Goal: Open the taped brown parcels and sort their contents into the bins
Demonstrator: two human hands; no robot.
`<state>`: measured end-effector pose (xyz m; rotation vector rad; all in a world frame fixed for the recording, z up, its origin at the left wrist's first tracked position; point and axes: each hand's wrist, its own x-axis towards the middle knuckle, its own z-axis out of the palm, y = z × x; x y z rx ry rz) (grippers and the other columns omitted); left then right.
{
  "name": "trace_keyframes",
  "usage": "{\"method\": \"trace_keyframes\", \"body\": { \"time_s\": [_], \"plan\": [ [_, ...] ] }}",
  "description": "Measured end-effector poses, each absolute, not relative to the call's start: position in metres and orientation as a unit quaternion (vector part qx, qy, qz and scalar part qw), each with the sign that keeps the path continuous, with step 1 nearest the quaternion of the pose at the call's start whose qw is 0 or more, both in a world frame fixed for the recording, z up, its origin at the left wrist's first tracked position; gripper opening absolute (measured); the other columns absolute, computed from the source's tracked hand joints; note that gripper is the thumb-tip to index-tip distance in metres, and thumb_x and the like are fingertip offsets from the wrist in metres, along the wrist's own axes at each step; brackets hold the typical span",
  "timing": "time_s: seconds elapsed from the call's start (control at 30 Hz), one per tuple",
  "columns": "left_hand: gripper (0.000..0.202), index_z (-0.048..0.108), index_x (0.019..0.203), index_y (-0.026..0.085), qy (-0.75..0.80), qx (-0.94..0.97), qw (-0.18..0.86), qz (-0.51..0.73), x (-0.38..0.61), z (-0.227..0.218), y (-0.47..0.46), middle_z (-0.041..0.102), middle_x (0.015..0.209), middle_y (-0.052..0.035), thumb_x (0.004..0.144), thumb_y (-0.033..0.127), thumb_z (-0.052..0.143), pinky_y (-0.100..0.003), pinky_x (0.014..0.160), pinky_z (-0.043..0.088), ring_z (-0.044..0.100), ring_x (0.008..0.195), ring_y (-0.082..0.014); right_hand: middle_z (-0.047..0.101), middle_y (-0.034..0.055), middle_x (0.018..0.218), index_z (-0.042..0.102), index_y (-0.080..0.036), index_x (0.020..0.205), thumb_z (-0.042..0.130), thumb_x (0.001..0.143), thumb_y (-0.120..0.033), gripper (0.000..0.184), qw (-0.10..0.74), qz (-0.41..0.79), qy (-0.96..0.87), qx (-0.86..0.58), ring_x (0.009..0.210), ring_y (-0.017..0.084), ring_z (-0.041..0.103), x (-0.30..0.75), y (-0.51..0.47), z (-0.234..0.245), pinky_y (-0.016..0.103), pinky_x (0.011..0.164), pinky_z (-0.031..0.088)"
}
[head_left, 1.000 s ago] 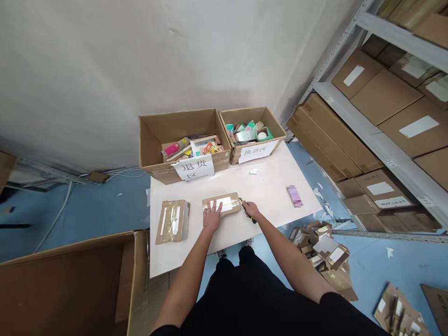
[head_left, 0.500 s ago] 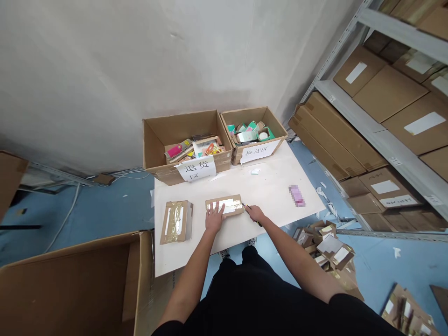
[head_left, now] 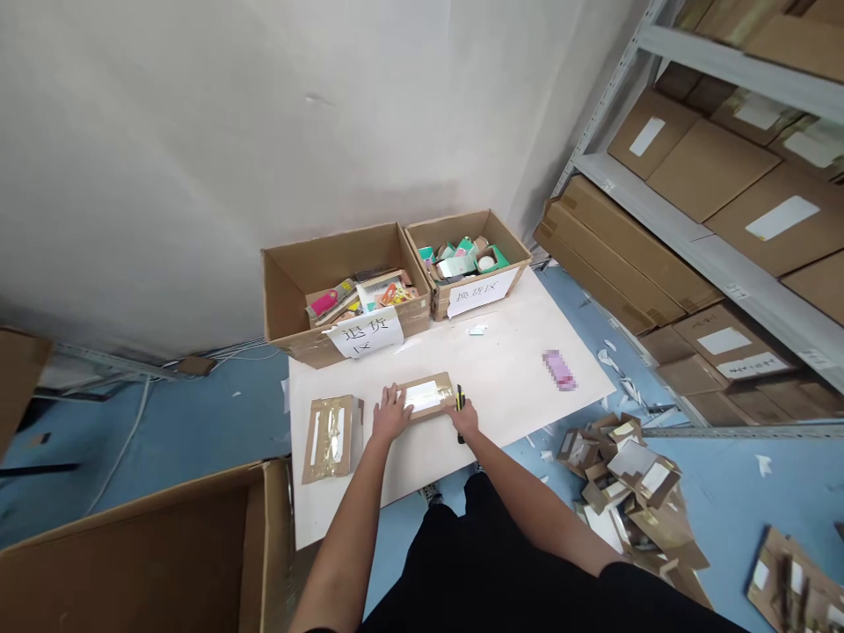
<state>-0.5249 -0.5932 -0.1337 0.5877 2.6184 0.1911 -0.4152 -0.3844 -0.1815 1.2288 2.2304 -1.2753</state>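
Note:
A small cardboard box (head_left: 423, 396) with a white label and clear tape lies on the white table (head_left: 507, 369). My left hand (head_left: 390, 415) grips its left end, thumb on the near side and the other fingers spread toward the far side. In my right hand (head_left: 465, 419) is a yellow and black utility knife (head_left: 460, 397), pointing away from me beside the box's right end. The fingers of that hand touch or nearly touch the box; I cannot tell which. A second taped box (head_left: 330, 440) sits to the left.
Two open cartons with handwritten signs, a larger one (head_left: 283, 332) and a smaller one (head_left: 518, 272), hold small packages at the table's back. A blurred pink item (head_left: 559, 370) lies at the right. Shelves (head_left: 659, 207) with boxes, discarded boxes (head_left: 633, 483) and a big open carton (head_left: 273, 527) surround the table.
My left hand has slid from the box's top to its left end. The knife has swung from the box's right edge to point away from me. The view has shifted slightly.

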Motion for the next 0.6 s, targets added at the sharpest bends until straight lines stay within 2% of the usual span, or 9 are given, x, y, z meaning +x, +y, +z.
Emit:
{"method": "trace_keyframes", "body": {
  "time_s": [0.07, 0.17, 0.23, 0.3, 0.37, 0.4, 0.5, 0.57, 0.6],
  "plan": [
    [0.059, 0.039, 0.161, 0.024, 0.957, 0.183, 0.222, 0.051, -0.517, -0.134, -0.597, 0.025, 0.173, -0.0131, 0.104, 0.040, 0.036, -0.055, 0.118, 0.035, 0.021, 0.158, -0.0353, 0.072, 0.0174, 0.121, 0.058, -0.019, 0.118, 0.071, 0.082, -0.071, 0.064, 0.141, -0.420, 0.777, 0.447, 0.115, 0.032, 0.070, -0.441, -0.384, -0.178, 0.035, 0.088, 0.055],
    [0.054, 0.051, 0.151, 0.021, 0.961, 0.149, 0.231, 0.041, -0.494, -0.132, -0.599, 0.051, 0.154, -0.0197, 0.103, 0.042, 0.037, -0.052, 0.106, 0.045, 0.049, 0.138, -0.0366, 0.070, 0.0189, 0.127, 0.056, -0.018, 0.125, 0.074, 0.080, -0.069, 0.070, 0.150, -0.412, 0.775, 0.455, 0.118, 0.034, 0.069, -0.484, -0.372, -0.170, 0.038, 0.089, 0.056],
    [0.046, 0.064, 0.135, 0.022, 0.947, 0.168, 0.269, 0.054, -0.479, -0.128, -0.596, 0.065, 0.131, -0.0169, 0.103, 0.043, 0.038, -0.046, 0.096, 0.050, 0.062, 0.119, -0.0326, 0.070, 0.0173, 0.128, 0.056, -0.019, 0.126, 0.074, 0.081, -0.067, 0.068, 0.147, -0.417, 0.786, 0.432, 0.116, 0.032, 0.070, -0.505, -0.365, -0.164, 0.037, 0.089, 0.056],
    [0.040, 0.069, 0.125, 0.024, 0.937, 0.191, 0.282, 0.070, -0.472, -0.122, -0.590, 0.068, 0.122, -0.0137, 0.103, 0.037, 0.039, -0.040, 0.093, 0.052, 0.064, 0.114, -0.0290, 0.071, 0.0157, 0.128, 0.057, -0.020, 0.126, 0.073, 0.083, -0.065, 0.065, 0.136, -0.418, 0.802, 0.405, 0.114, 0.031, 0.070, -0.513, -0.359, -0.158, 0.035, 0.088, 0.056],
    [0.040, 0.065, 0.134, 0.024, 0.941, 0.206, 0.258, 0.074, -0.476, -0.118, -0.581, 0.065, 0.135, -0.0140, 0.099, 0.028, 0.045, -0.039, 0.097, 0.051, 0.061, 0.122, -0.0284, 0.071, 0.0157, 0.129, 0.057, -0.021, 0.127, 0.069, 0.086, -0.067, 0.062, 0.121, -0.411, 0.811, 0.397, 0.113, 0.030, 0.071, -0.504, -0.355, -0.154, 0.033, 0.087, 0.055],
    [0.049, 0.058, 0.144, 0.025, 0.941, 0.218, 0.246, 0.074, -0.482, -0.118, -0.576, 0.058, 0.147, -0.0144, 0.096, 0.025, 0.051, -0.040, 0.101, 0.049, 0.057, 0.130, -0.0291, 0.070, 0.0162, 0.130, 0.057, -0.021, 0.127, 0.065, 0.088, -0.069, 0.062, 0.116, -0.408, 0.811, 0.402, 0.114, 0.029, 0.071, -0.493, -0.353, -0.153, 0.033, 0.086, 0.055],
    [0.082, 0.039, 0.160, 0.033, 0.913, 0.320, 0.240, 0.079, -0.504, -0.128, -0.567, 0.027, 0.173, -0.0076, 0.084, 0.021, 0.068, -0.045, 0.118, 0.038, 0.024, 0.158, -0.0332, 0.071, 0.0186, 0.126, 0.057, -0.018, 0.125, 0.063, 0.086, -0.074, 0.068, 0.144, -0.387, 0.817, 0.402, 0.114, 0.030, 0.070, -0.443, -0.356, -0.160, 0.032, 0.084, 0.055],
    [0.089, 0.035, 0.162, 0.038, 0.895, 0.360, 0.253, 0.081, -0.515, -0.138, -0.565, 0.016, 0.177, -0.0020, 0.082, 0.022, 0.070, -0.050, 0.124, 0.030, 0.008, 0.163, -0.0333, 0.073, 0.0170, 0.119, 0.060, -0.019, 0.119, 0.068, 0.083, -0.073, 0.066, 0.192, -0.388, 0.816, 0.384, 0.109, 0.030, 0.072, -0.407, -0.366, -0.172, 0.031, 0.081, 0.054],
    [0.090, 0.033, 0.162, 0.040, 0.890, 0.364, 0.263, 0.082, -0.519, -0.144, -0.566, 0.013, 0.177, -0.0003, 0.082, 0.022, 0.070, -0.052, 0.124, 0.029, 0.004, 0.163, -0.0330, 0.075, 0.0153, 0.113, 0.062, -0.019, 0.115, 0.069, 0.083, -0.073, 0.063, 0.218, -0.399, 0.807, 0.377, 0.103, 0.028, 0.073, -0.393, -0.372, -0.179, 0.030, 0.077, 0.054]
  ]
}}
